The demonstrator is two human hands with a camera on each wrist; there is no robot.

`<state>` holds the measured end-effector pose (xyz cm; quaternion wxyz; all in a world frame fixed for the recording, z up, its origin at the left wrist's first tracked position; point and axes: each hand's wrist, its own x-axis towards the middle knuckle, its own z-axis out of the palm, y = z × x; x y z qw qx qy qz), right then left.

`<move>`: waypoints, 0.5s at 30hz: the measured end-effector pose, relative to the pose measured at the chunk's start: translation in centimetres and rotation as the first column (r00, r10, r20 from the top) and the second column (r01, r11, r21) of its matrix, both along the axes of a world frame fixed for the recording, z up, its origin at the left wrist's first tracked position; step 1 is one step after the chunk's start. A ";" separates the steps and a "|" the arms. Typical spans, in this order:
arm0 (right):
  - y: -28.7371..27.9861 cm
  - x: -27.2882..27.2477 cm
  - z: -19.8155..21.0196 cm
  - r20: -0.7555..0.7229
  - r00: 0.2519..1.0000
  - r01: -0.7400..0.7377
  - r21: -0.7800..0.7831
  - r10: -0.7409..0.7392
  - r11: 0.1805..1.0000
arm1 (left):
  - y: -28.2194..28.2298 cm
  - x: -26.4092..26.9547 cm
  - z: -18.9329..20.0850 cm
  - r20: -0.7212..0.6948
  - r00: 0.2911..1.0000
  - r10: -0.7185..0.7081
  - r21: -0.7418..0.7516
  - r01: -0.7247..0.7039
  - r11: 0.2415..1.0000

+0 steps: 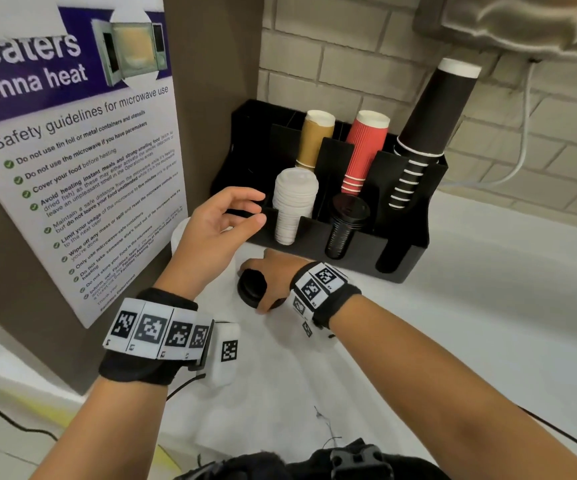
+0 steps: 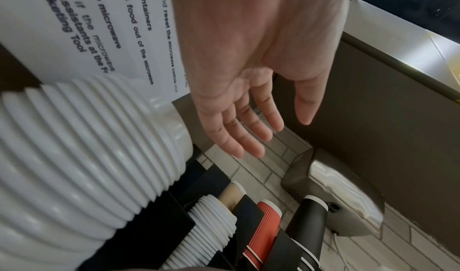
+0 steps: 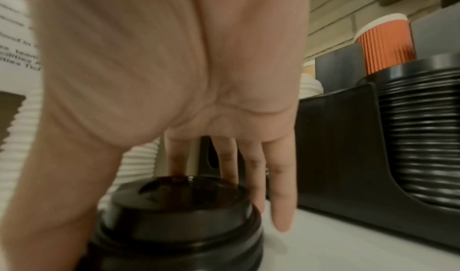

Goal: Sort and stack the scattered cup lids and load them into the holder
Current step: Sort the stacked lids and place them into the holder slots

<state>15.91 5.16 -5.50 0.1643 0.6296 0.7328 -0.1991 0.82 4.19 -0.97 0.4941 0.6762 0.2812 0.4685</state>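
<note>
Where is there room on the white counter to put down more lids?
Bare counter lies right of the right hand, in front of the black holder. It is crowded on the left, where that hand grips the black lids and the left hand hovers.

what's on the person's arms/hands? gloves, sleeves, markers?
No gloves, no sleeves visible: both forearms are bare. The left hand and right hand each have a black fabric wrist strap carrying a band of white tiles printed with square black-and-white fiducial markers. A white block with one more marker sits at the left wrist. A thin black cable runs from the left strap.
</note>
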 end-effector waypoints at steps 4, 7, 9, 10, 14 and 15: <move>0.1 0.1 -1.1 -0.029 0.999 0.022 0.038 -0.021 0.999 | -0.1 -0.2 -0.1 0.009 1.000 -0.001 0.003 0.001 1.000; 0.0 0.7 -1.4 -0.060 0.997 0.051 0.022 -0.049 0.998 | -0.4 0.0 0.1 0.005 1.000 -0.012 0.008 0.012 1.000; -0.4 2.1 -0.6 -0.167 0.979 0.117 0.015 -0.113 0.993 | -0.6 0.2 0.2 0.005 1.000 -0.022 0.016 0.022 1.000; -0.8 3.0 0.1 -0.285 0.944 0.185 0.032 -0.168 0.982 | -0.7 0.4 0.1 -0.001 1.000 -0.022 0.022 0.022 1.000; -4.4 5.2 3.7 -0.857 0.453 0.463 -0.009 -0.246 0.886 | -1.3 1.3 -0.3 -0.148 0.985 -0.083 0.022 0.087 0.996; -5.5 5.3 4.4 -0.921 0.325 0.477 -0.036 -0.215 0.878 | -1.5 1.6 -0.5 -0.187 0.974 -0.124 0.007 0.127 0.992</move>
